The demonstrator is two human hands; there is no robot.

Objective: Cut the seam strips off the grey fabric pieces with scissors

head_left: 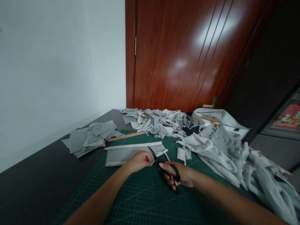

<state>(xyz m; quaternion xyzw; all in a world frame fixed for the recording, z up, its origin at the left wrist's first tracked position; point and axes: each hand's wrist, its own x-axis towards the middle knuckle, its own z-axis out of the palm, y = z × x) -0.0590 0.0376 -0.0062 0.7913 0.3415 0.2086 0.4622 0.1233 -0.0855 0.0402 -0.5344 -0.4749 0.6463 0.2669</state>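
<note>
A grey fabric piece with pale folded edges [126, 153] lies on the green cutting mat [140, 200]. My left hand [141, 160] is closed on its near right edge, fingertips pinched at the cloth. In my right hand [180, 175] are black-handled scissors [172, 173], fingers through the loops. Their blades point up and left across the right end of the fabric, just beside my left fingertips. A narrow strip at that end hangs off to the right of the blades. Small fabric offcuts [181, 153] rest on the mat right of the scissors.
A wooden ruler [127, 136] lies behind the fabric. Stacked grey cloth pieces [91, 137] sit at the left, a heap of scraps [159, 122] at the back. Large crumpled cloth [225, 150] covers the right side, before a white box [211, 120]. A wall and a wooden door [178, 56] stand behind.
</note>
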